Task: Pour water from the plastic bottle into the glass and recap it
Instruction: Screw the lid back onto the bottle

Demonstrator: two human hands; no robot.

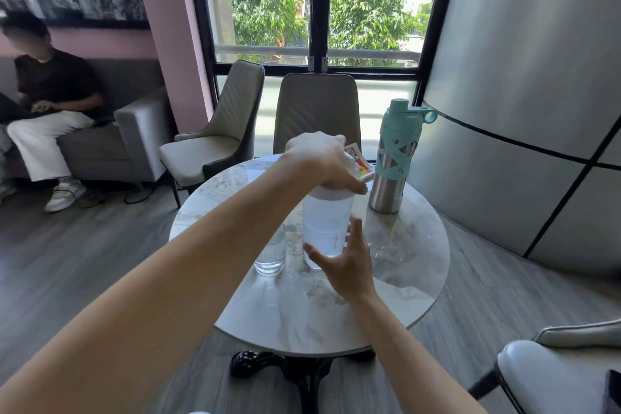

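Observation:
A translucent white plastic bottle [325, 222] stands upright in the middle of the round marble table [396, 306]. My left hand [321, 158] covers its top from above, fingers closed around the white cap, which is mostly hidden. My right hand [346, 262] wraps the lower part of the bottle from the near right side. A clear glass [270, 254] with a little water in it stands just left of the bottle, touching nothing.
A steel flask with a teal lid and sleeve [395, 158] stands at the table's far right, a small colourful card or packet [361, 163] beside it. Two padded chairs [317, 111] sit behind the table. A person [50, 101] sits on a sofa at left.

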